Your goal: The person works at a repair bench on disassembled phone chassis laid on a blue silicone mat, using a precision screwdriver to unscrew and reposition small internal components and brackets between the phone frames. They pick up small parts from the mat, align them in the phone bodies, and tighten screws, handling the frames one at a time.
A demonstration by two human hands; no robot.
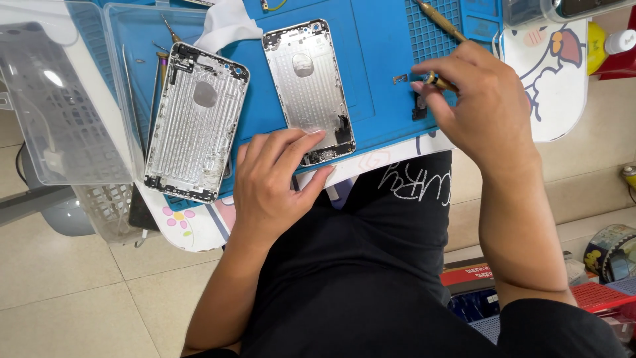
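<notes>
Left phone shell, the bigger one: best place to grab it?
Take the larger shell by its two long edges, mid-length, coming from above. It lies flat, inside up, half over the blue mat, so both edges are open. The left hand is on the smaller shell.

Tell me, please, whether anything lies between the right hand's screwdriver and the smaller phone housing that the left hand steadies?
Nothing visible: only bare blue mat separates the right hand from the phone housing under the left hand.
</notes>
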